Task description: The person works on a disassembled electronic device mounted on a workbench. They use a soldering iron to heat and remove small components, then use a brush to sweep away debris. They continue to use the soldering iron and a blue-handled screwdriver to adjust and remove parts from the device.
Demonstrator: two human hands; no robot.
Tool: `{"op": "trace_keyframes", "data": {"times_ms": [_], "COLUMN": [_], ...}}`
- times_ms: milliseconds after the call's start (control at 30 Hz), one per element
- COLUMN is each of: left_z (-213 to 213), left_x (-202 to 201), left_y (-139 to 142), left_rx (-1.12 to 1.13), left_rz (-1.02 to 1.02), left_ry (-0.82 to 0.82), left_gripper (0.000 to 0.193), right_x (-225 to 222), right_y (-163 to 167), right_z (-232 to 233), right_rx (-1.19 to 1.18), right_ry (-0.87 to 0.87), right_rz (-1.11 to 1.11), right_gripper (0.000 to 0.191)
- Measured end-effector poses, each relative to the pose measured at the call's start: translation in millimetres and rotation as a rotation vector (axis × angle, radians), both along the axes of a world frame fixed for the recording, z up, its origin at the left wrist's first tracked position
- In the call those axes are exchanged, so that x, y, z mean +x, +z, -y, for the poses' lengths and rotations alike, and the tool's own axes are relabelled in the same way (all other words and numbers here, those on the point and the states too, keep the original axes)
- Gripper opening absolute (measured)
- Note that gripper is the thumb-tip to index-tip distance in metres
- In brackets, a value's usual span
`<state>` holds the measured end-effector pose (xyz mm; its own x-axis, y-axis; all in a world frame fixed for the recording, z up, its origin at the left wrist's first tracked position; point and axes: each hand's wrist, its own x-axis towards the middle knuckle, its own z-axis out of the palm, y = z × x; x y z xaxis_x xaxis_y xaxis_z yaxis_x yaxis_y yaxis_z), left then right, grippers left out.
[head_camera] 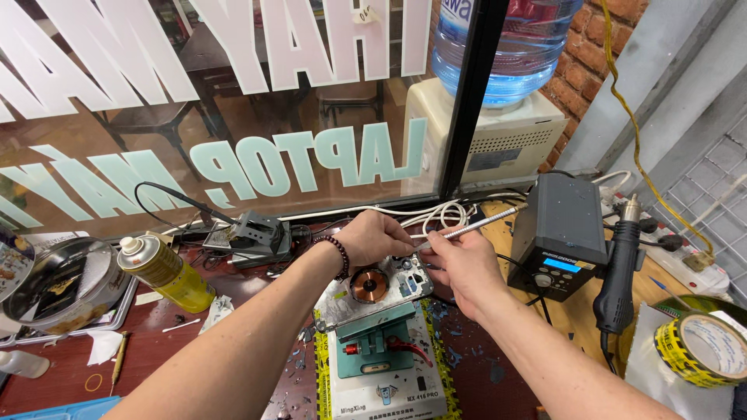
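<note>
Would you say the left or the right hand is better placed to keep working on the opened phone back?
Probably the right hand: it holds the slim metal tool, whose tip sits at the phone back. The left hand rests on the phone's upper edge, steadying it in the green clamp.

Dark red workbench (233, 365), yellow spray can (165, 272) lying on it, clamp fixture (383, 354), soldering station (562, 233), tape roll (704, 348)
</note>
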<state>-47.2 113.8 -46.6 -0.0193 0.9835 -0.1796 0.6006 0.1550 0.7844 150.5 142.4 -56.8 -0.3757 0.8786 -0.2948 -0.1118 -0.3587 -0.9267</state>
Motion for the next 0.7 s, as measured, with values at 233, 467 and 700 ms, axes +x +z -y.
{"op": "trace_keyframes", "data": {"times_ms": [233, 467, 700], "left_z": [-4, -3, -16], "left_x": [6, 14, 18], "left_y": [-4, -7, -11], "left_rx": [0.001, 0.034, -0.038], "left_rz": [0.079, -0.024, 0.05], "left_ry": [0.094, 0.096, 0.145], "left_gripper": [0.017, 0.023, 0.043], "right_x": [1, 4, 2], "right_y": [1, 8, 17], "right_z": [0, -2, -7], "right_rx": [0.066, 0.069, 0.074], "right_ry": [0.033, 0.041, -0.038], "right_rz": [0.076, 0.117, 0.085], "right_gripper": [0.014, 0.017, 0.018]}}
